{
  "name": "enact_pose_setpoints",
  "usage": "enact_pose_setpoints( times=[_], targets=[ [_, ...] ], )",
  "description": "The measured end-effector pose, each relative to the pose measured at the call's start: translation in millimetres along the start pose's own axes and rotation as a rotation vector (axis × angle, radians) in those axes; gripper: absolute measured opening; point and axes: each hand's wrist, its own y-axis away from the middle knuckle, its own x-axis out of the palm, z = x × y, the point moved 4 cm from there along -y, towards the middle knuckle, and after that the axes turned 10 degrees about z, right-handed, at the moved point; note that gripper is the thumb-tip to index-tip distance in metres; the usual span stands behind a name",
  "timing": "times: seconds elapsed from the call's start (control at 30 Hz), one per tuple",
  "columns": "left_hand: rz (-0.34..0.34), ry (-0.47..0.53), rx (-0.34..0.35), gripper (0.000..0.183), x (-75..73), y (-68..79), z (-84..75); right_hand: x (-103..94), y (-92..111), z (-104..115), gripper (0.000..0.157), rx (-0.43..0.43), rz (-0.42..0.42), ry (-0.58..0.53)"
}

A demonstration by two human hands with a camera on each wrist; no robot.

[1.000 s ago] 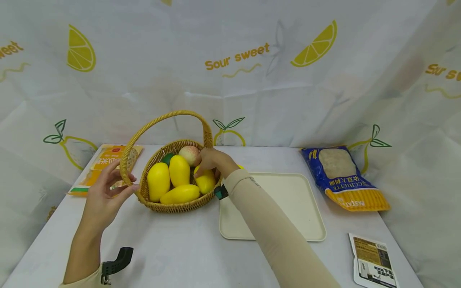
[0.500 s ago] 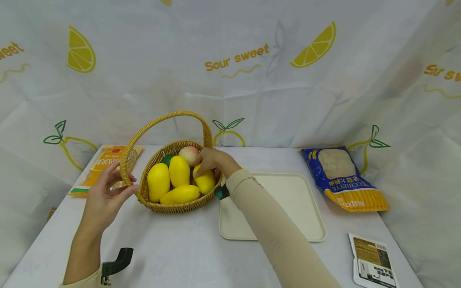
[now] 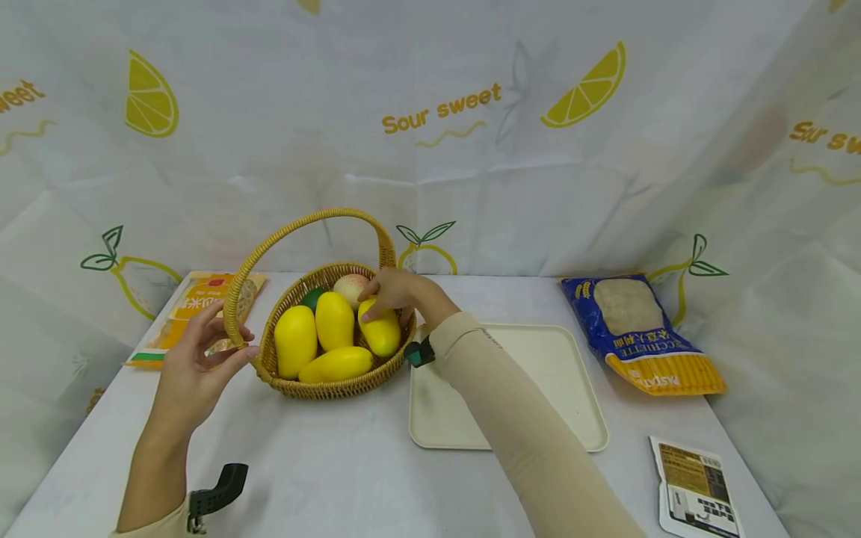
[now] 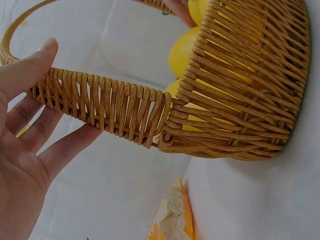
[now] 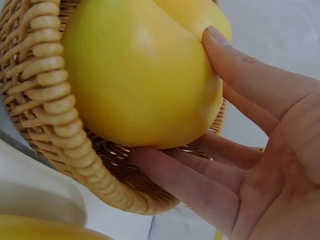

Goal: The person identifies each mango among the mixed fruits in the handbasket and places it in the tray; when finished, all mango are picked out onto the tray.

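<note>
A wicker basket (image 3: 339, 389) with a tall arched handle (image 3: 306, 223) stands on the table. My left hand (image 3: 195, 362) holds the handle's left base, thumb on one side and fingers on the other in the left wrist view. Inside the basket my right hand (image 3: 408, 293) grips a yellow mango (image 3: 382, 333) at the right side; the right wrist view shows thumb and fingers on opposite sides of this mango (image 5: 145, 85). Several other mangoes (image 3: 296, 340), a pinkish peach (image 3: 351, 288) and a dark green fruit (image 3: 312, 297), partly hidden, lie in the basket.
A cream tray (image 3: 538, 396) lies right of the basket, partly under my right arm. A yellow fruit (image 5: 45, 229) shows by it in the right wrist view. Around stand an orange food bag (image 3: 181, 314), a blue pasta bag (image 3: 639, 329) and a white-brown pouch (image 3: 696, 486).
My right hand and the mango it grips have risen slightly and shifted a little left, and the mango stands more upright. The left hand and basket have stayed put.
</note>
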Motion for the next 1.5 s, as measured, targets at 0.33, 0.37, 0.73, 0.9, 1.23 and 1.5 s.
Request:
enact_pose_setpoints(
  times=[0.33, 0.37, 0.73, 0.9, 1.23, 1.5],
  targets=[
    [0.003, 0.013, 0.012, 0.080, -0.4, -1.1, -1.3, -10.5, 14, 8, 0.053, -0.060, 0.021, -0.053],
    [0.003, 0.013, 0.013, 0.080, -0.6, -1.3, -1.3, -12.0, 16, 10, 0.054, -0.067, 0.019, -0.053],
    [0.004, -0.006, -0.003, 0.078, -1.7, -1.4, 0.2, -34.0, 48, 17, 0.054, -0.085, 0.050, 0.004],
    [0.006, -0.001, 0.002, 0.077, -1.5, -1.1, -0.2, -47.6, 69, 7, 0.051, -0.109, 0.013, 0.021],
    [0.009, -0.005, 0.003, 0.078, -1.2, -0.6, -1.4, -75.4, 114, -33, 0.053, -0.093, -0.116, -0.035],
    [0.013, -0.019, -0.008, 0.079, -1.0, -0.2, -1.7, -86.6, 139, -75, 0.055, -0.054, -0.192, -0.091]
  ],
)
